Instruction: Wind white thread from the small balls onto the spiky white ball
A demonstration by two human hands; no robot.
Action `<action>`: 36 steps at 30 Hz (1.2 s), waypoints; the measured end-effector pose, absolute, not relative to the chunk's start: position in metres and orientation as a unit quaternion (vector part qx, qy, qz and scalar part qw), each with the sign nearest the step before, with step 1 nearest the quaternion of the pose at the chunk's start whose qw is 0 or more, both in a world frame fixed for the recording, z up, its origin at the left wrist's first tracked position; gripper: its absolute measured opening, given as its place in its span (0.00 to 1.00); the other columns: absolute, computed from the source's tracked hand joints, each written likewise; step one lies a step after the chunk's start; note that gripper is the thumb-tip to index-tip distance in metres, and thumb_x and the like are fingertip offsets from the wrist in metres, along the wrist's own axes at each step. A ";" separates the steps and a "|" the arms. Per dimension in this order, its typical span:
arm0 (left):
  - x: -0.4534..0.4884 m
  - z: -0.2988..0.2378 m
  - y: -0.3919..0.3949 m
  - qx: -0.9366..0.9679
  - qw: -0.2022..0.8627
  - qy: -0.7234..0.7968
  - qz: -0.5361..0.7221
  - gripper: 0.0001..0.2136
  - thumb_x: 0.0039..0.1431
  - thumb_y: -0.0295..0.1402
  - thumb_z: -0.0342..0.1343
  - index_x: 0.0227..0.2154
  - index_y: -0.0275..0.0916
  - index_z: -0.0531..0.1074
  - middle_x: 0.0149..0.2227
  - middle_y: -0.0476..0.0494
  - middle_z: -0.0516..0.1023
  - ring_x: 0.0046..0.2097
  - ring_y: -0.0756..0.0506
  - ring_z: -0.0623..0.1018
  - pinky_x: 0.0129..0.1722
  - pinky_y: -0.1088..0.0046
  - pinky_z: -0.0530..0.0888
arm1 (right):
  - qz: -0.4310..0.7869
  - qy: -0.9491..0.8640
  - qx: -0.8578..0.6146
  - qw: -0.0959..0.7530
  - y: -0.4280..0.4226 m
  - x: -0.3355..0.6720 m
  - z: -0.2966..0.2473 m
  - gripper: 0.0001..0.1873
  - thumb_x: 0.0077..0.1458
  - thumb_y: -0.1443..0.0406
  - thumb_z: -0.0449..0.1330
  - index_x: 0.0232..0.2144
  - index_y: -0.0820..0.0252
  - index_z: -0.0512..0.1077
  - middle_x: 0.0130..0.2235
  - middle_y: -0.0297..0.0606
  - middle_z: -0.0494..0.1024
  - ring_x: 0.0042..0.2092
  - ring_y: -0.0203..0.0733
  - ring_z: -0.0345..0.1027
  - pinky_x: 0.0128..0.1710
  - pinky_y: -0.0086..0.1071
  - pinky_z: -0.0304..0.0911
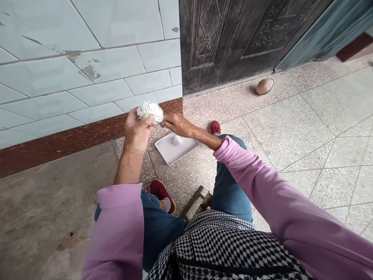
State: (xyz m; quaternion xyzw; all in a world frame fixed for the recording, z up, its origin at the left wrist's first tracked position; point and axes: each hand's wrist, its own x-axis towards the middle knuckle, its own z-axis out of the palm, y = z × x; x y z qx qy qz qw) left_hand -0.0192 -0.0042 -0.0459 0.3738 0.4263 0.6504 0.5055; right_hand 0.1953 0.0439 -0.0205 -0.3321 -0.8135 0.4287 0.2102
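Note:
A ball of white yarn (150,112), thick with overlapping strands, is held up in front of the tiled wall. My left hand (136,130) is closed around its left and lower side, the thumb lying across the front. At the ball's right edge is my right hand (178,125), its fingers pinched together against or just beside the yarn. Whatever sits between those fingertips is too small to make out. Below the hands a white tray (169,158) lies on the floor, with a smaller white yarn ball (176,140) in it.
Between my legs stands a low wooden stool (192,202). The tiled wall (116,58) and a dark carved door (227,39) rise ahead. A brown rounded object (264,86) lies on the speckled floor (294,128) near the door. My red shoes (159,191) flank the tray.

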 end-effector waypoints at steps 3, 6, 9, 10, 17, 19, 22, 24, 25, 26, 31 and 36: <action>-0.027 -0.060 0.003 0.371 0.434 0.477 0.668 0.41 0.36 0.45 0.94 0.49 0.49 0.74 0.51 0.45 0.89 0.52 0.38 0.87 0.51 0.58 0.87 | 0.432 -0.834 -0.293 0.178 0.026 0.195 -0.014 0.20 0.91 0.69 0.65 0.38 0.57 0.74 0.38 0.34 0.78 0.43 0.44 0.71 0.51 0.38 0.62; -0.025 -0.067 0.003 0.391 0.372 0.509 0.670 0.41 0.39 0.47 0.94 0.49 0.49 0.73 0.47 0.48 0.87 0.49 0.39 0.86 0.50 0.61 0.84 | 0.457 -0.822 -0.268 0.210 0.019 0.196 -0.003 0.20 0.94 0.65 0.65 0.40 0.57 0.76 0.37 0.33 0.78 0.42 0.44 0.71 0.50 0.37 0.63; -0.017 -0.065 -0.001 0.423 0.388 0.507 0.643 0.39 0.41 0.48 0.94 0.47 0.49 0.73 0.45 0.48 0.87 0.48 0.38 0.87 0.48 0.61 0.84 | 0.465 -0.791 -0.305 0.257 0.024 0.199 0.008 0.20 0.94 0.66 0.65 0.40 0.57 0.78 0.37 0.33 0.79 0.43 0.43 0.69 0.49 0.36 0.64; -0.015 -0.062 -0.004 0.428 0.403 0.499 0.636 0.38 0.41 0.47 0.94 0.47 0.49 0.74 0.46 0.48 0.87 0.48 0.38 0.87 0.48 0.61 0.85 | 0.465 -0.781 -0.317 0.273 0.027 0.201 0.011 0.21 0.94 0.65 0.65 0.38 0.56 0.77 0.37 0.33 0.79 0.42 0.42 0.69 0.48 0.36 0.64; -0.003 -0.036 -0.022 0.444 0.546 0.440 0.557 0.33 0.40 0.39 0.91 0.48 0.47 0.81 0.46 0.44 0.88 0.47 0.37 0.87 0.49 0.59 0.88 | 0.470 -0.724 -0.355 0.359 0.053 0.214 0.007 0.32 0.92 0.45 0.69 0.34 0.53 0.70 0.31 0.29 0.70 0.37 0.40 0.61 0.43 0.36 0.64; 0.001 -0.029 -0.026 0.443 0.576 0.419 0.544 0.34 0.40 0.39 0.92 0.50 0.47 0.83 0.48 0.42 0.88 0.49 0.36 0.88 0.49 0.58 0.89 | 0.474 -0.714 -0.363 0.365 0.056 0.217 0.004 0.33 0.91 0.44 0.70 0.34 0.51 0.69 0.32 0.31 0.71 0.38 0.42 0.61 0.42 0.37 0.65; 0.006 -0.024 -0.027 0.428 0.589 0.392 0.563 0.35 0.39 0.40 0.91 0.53 0.48 0.85 0.55 0.37 0.89 0.54 0.32 0.89 0.51 0.56 0.91 | 0.468 -0.717 -0.367 0.363 0.056 0.214 -0.001 0.31 0.88 0.45 0.73 0.34 0.49 0.69 0.34 0.35 0.73 0.40 0.48 0.64 0.42 0.40 0.66; 0.006 -0.023 -0.026 0.413 0.584 0.393 0.578 0.35 0.39 0.40 0.91 0.52 0.48 0.85 0.56 0.36 0.89 0.55 0.32 0.90 0.51 0.55 0.92 | 0.461 -0.725 -0.372 0.351 0.055 0.209 -0.003 0.29 0.89 0.49 0.72 0.35 0.50 0.68 0.34 0.35 0.73 0.42 0.48 0.66 0.43 0.40 0.66; 0.005 -0.024 -0.026 0.406 0.581 0.399 0.582 0.34 0.39 0.40 0.90 0.52 0.48 0.85 0.55 0.37 0.88 0.55 0.32 0.89 0.51 0.55 0.92 | 0.460 -0.729 -0.374 0.342 0.054 0.206 -0.004 0.28 0.91 0.53 0.71 0.35 0.51 0.68 0.35 0.34 0.73 0.42 0.47 0.66 0.45 0.39 0.65; 0.003 -0.024 -0.025 0.399 0.578 0.403 0.586 0.34 0.38 0.40 0.90 0.51 0.48 0.85 0.54 0.38 0.88 0.54 0.32 0.89 0.51 0.55 0.92 | 0.460 -0.733 -0.375 0.331 0.053 0.204 -0.004 0.27 0.91 0.58 0.69 0.34 0.52 0.68 0.35 0.33 0.73 0.43 0.46 0.67 0.46 0.38 0.64; -0.010 -0.029 -0.018 0.358 0.548 0.421 0.628 0.36 0.34 0.40 0.90 0.49 0.49 0.80 0.53 0.41 0.86 0.55 0.33 0.87 0.49 0.56 0.91 | 0.451 -0.766 -0.383 0.251 0.047 0.196 -0.003 0.28 0.88 0.73 0.66 0.31 0.51 0.68 0.34 0.34 0.77 0.44 0.44 0.68 0.51 0.39 0.60; -0.025 -0.041 -0.011 0.396 0.439 0.490 0.641 0.36 0.41 0.41 0.91 0.46 0.50 0.73 0.50 0.43 0.86 0.53 0.35 0.87 0.50 0.58 0.87 | 0.442 -0.809 -0.334 0.194 0.030 0.199 0.003 0.25 0.86 0.75 0.66 0.33 0.54 0.71 0.35 0.34 0.78 0.41 0.44 0.68 0.50 0.39 0.60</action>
